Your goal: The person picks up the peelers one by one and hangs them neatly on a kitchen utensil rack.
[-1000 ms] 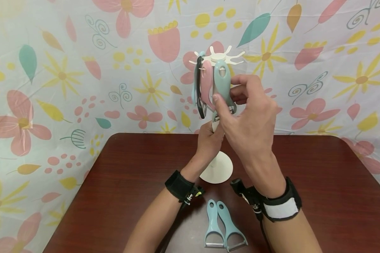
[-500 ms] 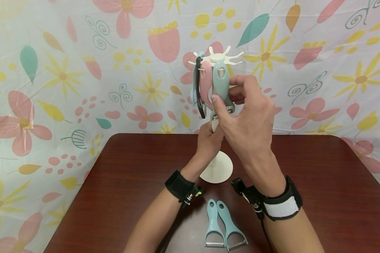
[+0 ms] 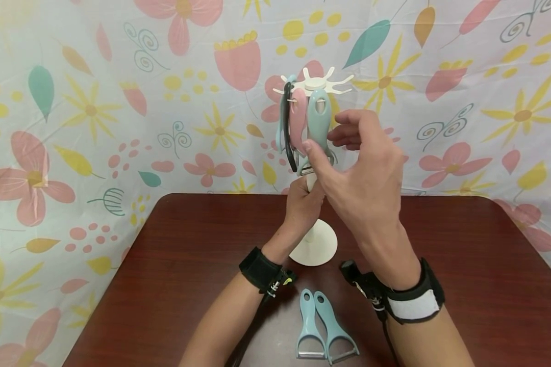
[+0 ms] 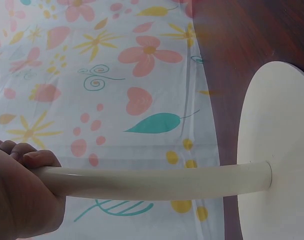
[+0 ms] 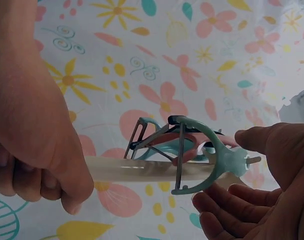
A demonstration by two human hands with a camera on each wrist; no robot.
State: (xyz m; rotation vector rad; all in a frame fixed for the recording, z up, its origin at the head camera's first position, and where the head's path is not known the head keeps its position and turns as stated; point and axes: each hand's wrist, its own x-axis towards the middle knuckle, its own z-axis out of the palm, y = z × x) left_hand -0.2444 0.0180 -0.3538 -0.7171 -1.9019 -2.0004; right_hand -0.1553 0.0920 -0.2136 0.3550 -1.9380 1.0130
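My left hand [image 3: 305,201] grips the pole [image 4: 162,184] of a white utensil stand, whose round base [image 3: 319,250] rests on the table. From the hooks [image 3: 316,82] hang a pale green peeler [image 3: 319,122], a pink peeler [image 3: 297,117], a black-handled utensil [image 3: 286,127] and a light blue one partly hidden behind it. My right hand [image 3: 369,163] is beside the pale green peeler, thumb and fingers spread on either side of its handle. The right wrist view shows this peeler's metal blade [image 5: 180,157] pointing away from the fingers.
Two light blue peelers [image 3: 308,316] lie side by side on the dark wooden table [image 3: 202,244], near the front. A flower-printed cloth [image 3: 142,102] hangs behind the table.
My right hand has let go of the pale green peeler and moved slightly right, its fingers parting. The peeler now hangs straighter on its hook. My left hand stays in place.
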